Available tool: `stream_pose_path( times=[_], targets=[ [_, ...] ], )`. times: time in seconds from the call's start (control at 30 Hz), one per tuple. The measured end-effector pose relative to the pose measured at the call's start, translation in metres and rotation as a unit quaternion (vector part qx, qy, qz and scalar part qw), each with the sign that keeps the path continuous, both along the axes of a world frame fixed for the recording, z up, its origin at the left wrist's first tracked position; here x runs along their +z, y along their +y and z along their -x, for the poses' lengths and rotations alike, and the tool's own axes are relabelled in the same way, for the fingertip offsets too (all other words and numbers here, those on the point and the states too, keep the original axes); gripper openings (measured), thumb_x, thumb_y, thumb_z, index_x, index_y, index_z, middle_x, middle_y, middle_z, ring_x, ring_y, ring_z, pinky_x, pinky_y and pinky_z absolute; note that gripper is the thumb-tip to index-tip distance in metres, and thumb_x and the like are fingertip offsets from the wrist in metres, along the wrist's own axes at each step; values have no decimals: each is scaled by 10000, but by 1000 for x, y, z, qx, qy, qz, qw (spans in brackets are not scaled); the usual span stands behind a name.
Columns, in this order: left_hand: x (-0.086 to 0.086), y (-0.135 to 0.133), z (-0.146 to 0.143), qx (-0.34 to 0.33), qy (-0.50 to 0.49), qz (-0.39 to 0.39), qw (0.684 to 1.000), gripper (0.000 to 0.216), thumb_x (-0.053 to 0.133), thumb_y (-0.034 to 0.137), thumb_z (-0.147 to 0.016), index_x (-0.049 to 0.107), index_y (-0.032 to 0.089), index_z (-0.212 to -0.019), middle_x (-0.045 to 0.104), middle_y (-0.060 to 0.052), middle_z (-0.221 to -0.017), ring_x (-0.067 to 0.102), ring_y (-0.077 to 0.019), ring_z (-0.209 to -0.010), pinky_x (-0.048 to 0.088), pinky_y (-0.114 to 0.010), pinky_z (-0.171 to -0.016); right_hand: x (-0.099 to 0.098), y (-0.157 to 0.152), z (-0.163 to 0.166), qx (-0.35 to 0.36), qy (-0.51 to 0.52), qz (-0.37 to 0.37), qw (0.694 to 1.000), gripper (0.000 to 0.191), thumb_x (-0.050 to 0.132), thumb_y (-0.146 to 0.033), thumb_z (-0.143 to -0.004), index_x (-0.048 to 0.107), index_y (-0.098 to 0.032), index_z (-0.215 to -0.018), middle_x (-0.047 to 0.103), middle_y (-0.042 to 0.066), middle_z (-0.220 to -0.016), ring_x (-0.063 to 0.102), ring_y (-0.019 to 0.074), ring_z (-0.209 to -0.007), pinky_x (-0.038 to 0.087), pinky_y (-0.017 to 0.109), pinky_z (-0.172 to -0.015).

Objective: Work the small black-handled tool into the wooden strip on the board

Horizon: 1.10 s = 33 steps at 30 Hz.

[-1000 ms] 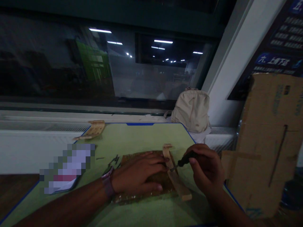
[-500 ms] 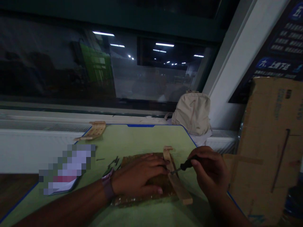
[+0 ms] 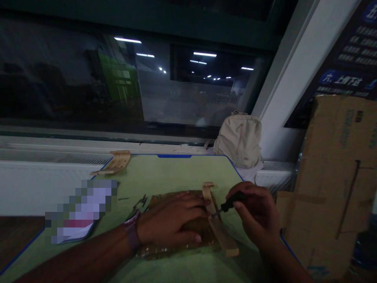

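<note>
A black-handled screwdriver [image 3: 226, 205] is pinched in my right hand [image 3: 257, 214], its shaft slanting down to the left. The tip meets a curved wooden strip [image 3: 221, 233], or stops just above it; which one I cannot tell. Beneath the strip lies a brown board [image 3: 203, 231] with worn edges. My left hand [image 3: 173, 221] rests flat over the board, fingers stretched out, its fingertips touching the strip's left edge. Several small dark metal pieces [image 3: 143, 201] lie beside the left wrist, too blurred to name.
The green table [image 3: 165, 173] has a blue edge. On its left are a phone-like object [image 3: 88, 214], partly pixelated, and a curved slatted wooden piece [image 3: 118, 162] at the corner. A beige backpack [image 3: 238, 139] stands behind; a cardboard sheet [image 3: 332, 177] is on the right.
My right hand and the screwdriver's handle have shifted slightly to the left. My left hand stays flat in place.
</note>
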<state>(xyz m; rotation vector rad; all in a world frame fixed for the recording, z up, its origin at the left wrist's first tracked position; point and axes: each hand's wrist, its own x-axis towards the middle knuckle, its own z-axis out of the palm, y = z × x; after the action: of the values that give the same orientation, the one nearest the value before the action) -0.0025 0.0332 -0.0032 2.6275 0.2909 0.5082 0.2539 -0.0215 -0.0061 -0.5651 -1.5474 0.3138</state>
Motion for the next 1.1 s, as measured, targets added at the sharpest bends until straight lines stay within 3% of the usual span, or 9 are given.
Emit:
stream_pose_path(
  times=[0.1, 0.2, 0.33, 0.47, 0.6, 0.73, 0.9, 1.0, 1.1],
  targets=[
    [0, 0, 1, 5, 9, 0, 1000, 596, 516, 688, -1102, 647, 229, -1457, 631, -130, -1569, 582, -347, -1451, 372, -517, -1289, -2, 2, -2, -30, -9, -30, 999, 255, 754, -138, -969, 708, -285, -1172, 692, 25, -887, 688, 187, -787, 588, 292, -617],
    [0, 0, 1, -1, 5, -3, 1000, 605, 475, 702, -1116, 630, 245, -1481, 621, -130, -1581, 572, -348, -1470, 373, -517, -1288, -3, 1, -2, -35, -17, -41, 998, 172, 752, -241, -992, 735, -269, -1161, 697, 51, -900, 689, 213, -812, 593, 334, -639],
    [0, 0, 0, -6, -11, 3, 1000, 600, 484, 708, -1113, 640, 240, -1455, 642, -129, -1554, 587, -347, -1452, 417, -513, -1255, -2, -2, 0, -28, -16, -6, 999, 195, 619, -283, -1079, 758, -257, -1213, 756, 102, -1027, 759, 237, -923, 648, 374, -705],
    [0, 0, -1, -12, -18, 6, 1000, 603, 479, 701, -1117, 630, 238, -1471, 633, -129, -1562, 575, -344, -1463, 410, -516, -1263, -2, -1, 2, 11, -4, 21, 1000, 231, 646, -207, -1066, 734, -298, -1259, 789, 72, -1010, 789, 210, -883, 658, 331, -685],
    [1, 0, 0, -4, -9, 7, 1000, 598, 489, 706, -1111, 653, 234, -1439, 637, -130, -1565, 588, -347, -1450, 388, -519, -1278, 0, 1, 0, -45, -1, -41, 998, 277, 752, -151, -975, 752, -314, -1199, 729, 31, -887, 709, 189, -778, 604, 296, -617],
    [1, 0, 2, -1, 1, 1, 1000, 580, 534, 668, -1109, 640, 227, -1471, 614, -144, -1594, 564, -358, -1483, 374, -533, -1289, 5, -4, -3, -49, -53, -70, 995, 189, 706, -257, -1018, 795, -272, -1184, 729, 62, -899, 711, 208, -797, 596, 330, -619],
    [-1, 1, 1, -7, -6, 11, 1000, 599, 506, 695, -1113, 631, 241, -1482, 614, -138, -1599, 555, -347, -1496, 375, -522, -1287, 5, -5, 1, -18, -31, -19, 999, 205, 663, -262, -1062, 805, -291, -1207, 817, 92, -1033, 802, 238, -942, 675, 398, -742],
    [-2, 1, 1, -5, -6, 12, 1000, 587, 529, 684, -1107, 625, 249, -1489, 607, -127, -1608, 548, -351, -1502, 368, -522, -1292, 3, -2, 4, -11, 8, 24, 1000, 189, 689, -221, -1046, 783, -285, -1198, 816, 78, -992, 809, 217, -893, 673, 350, -692],
    [-1, 0, 1, -5, -2, 6, 1000, 579, 547, 668, -1104, 628, 245, -1490, 623, -134, -1583, 570, -358, -1468, 386, -525, -1276, 2, 0, 3, -51, 17, -9, 999, 170, 774, -191, -978, 764, -283, -1121, 755, 43, -898, 752, 191, -793, 630, 303, -610]
  ],
)
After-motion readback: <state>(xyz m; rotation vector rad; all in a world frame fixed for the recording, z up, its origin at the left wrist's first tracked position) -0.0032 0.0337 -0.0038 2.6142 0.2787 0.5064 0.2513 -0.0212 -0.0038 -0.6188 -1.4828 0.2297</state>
